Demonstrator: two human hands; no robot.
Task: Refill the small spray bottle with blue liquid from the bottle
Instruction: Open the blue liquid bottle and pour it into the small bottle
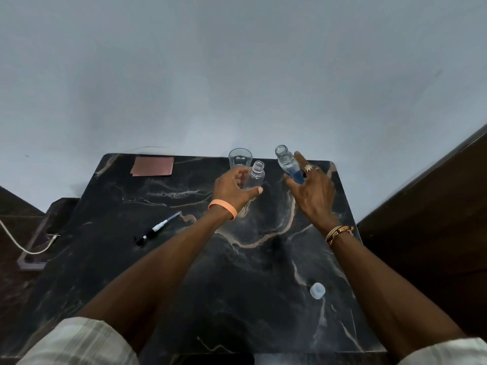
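Observation:
My left hand [233, 189] grips the small clear spray bottle [255, 176], which is open at the neck and looks empty. Just to its right, my right hand [313, 192] holds the larger clear bottle [287, 163], uncapped and tilted left, with blue liquid pooled at its lower end. The two bottle mouths are a short gap apart. The black and white spray pump [155, 230] lies on the dark marble table [184, 272] at the left. A pale blue cap [317, 290] stands on the table at the lower right.
A clear plastic cup [238, 158] stands behind the spray bottle near the table's far edge. A pink-brown card [153, 166] lies at the far left corner. A white cable [23, 243] runs on the floor to the left. A dark wooden panel [432, 206] borders the right.

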